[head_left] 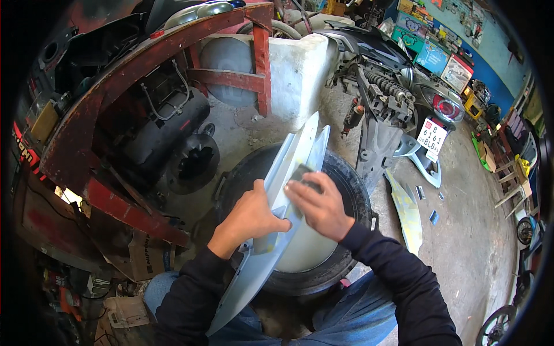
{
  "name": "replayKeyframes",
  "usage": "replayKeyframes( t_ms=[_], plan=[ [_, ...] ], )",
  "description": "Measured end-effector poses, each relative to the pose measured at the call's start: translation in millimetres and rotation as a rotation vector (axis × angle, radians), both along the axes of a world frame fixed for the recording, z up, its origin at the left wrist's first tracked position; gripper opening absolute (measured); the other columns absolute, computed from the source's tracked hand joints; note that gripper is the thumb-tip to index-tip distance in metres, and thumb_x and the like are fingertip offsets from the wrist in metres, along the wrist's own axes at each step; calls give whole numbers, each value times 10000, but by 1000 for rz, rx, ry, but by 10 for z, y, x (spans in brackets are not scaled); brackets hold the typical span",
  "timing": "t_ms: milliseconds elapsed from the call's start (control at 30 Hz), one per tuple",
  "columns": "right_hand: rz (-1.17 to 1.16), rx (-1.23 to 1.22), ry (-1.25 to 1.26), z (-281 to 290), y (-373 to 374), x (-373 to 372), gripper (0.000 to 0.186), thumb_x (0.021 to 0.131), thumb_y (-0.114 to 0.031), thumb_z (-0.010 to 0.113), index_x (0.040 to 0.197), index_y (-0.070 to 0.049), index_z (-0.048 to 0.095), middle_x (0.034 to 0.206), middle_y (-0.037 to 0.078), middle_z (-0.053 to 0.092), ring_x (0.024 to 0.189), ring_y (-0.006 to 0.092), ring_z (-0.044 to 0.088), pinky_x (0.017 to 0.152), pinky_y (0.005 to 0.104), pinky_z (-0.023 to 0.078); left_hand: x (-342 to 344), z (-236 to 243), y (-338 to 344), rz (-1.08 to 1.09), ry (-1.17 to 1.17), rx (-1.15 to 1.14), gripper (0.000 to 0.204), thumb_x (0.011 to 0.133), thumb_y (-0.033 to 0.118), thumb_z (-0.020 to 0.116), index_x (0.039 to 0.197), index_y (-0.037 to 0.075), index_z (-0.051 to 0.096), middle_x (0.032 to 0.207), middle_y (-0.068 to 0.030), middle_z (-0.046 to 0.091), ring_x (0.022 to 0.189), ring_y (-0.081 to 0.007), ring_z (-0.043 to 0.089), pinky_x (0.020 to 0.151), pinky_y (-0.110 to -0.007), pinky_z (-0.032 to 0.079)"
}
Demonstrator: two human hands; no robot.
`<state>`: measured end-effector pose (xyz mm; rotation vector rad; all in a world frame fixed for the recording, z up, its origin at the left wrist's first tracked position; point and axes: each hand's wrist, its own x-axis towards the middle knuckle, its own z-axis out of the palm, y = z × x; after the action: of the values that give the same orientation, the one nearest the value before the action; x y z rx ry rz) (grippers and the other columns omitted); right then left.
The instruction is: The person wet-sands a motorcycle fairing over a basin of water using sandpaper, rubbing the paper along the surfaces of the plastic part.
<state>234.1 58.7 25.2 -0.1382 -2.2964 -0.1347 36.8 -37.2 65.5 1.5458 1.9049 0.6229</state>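
Head view: in the left hand, fingers and thumb closed around its middle, a long pale-blue panel with yellowish patches. Under the bent fingers of the right hand, a dark flat pad, held against the same panel just beyond the left hand. Panel position: slanted, between both hands, above a black tub. Below the hands, inside the tub: whitish contents. Right of the right hand, on the floor: a second panel, similarly patched. Left of the left hand: a red-brown frame and a dark cylindrical tank. Beyond the right hand: a motorcycle with exposed parts.
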Motion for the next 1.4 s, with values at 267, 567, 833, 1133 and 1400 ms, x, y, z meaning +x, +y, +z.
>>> replayKeyframes(
  t_ms=[267,567,833,1133,1400],
  plan=[
    [-5,-62,-10,-85,-2,-8,487,780,-83,703,1265,-75,749,1320,60,702,1218,340,618,1027,507,532,-9,-53,-19,-2,-4,13,946,630,347,885,1277,-182,442,1059,-336,700,975,-443,740,875,-445,597],
    [110,-142,-30,-93,-88,-45,504,764,-57,734,1268,-61,730,1338,81,701,1299,348,608,1094,455,530,-35,-103,22,-11,-13,62,922,627,352,884,1252,-171,452,1046,-339,700,968,-442,740,870,-449,596],
    [132,-138,-50,-63,-38,-14,478,783,-15,710,1260,-39,729,1339,101,696,1315,345,618,1081,459,541,-40,-123,-10,-13,-35,66,908,623,335,883,1240,-179,458,1044,-335,705,971,-446,742,861,-436,599],
    [135,-188,-52,-100,-15,-13,466,793,4,717,1255,-57,736,1365,115,696,1340,323,622,1056,431,546,-14,-125,-19,2,-40,49,923,622,353,892,1250,-168,459,1052,-340,701,976,-445,739,879,-447,592],
    [94,-200,-50,-113,62,5,487,816,14,709,1299,-46,711,1386,140,686,1332,318,631,1073,437,521,-36,-124,-14,19,-9,21,933,625,376,890,1259,-160,463,1061,-344,696,984,-448,733,887,-446,590]
  ],
)
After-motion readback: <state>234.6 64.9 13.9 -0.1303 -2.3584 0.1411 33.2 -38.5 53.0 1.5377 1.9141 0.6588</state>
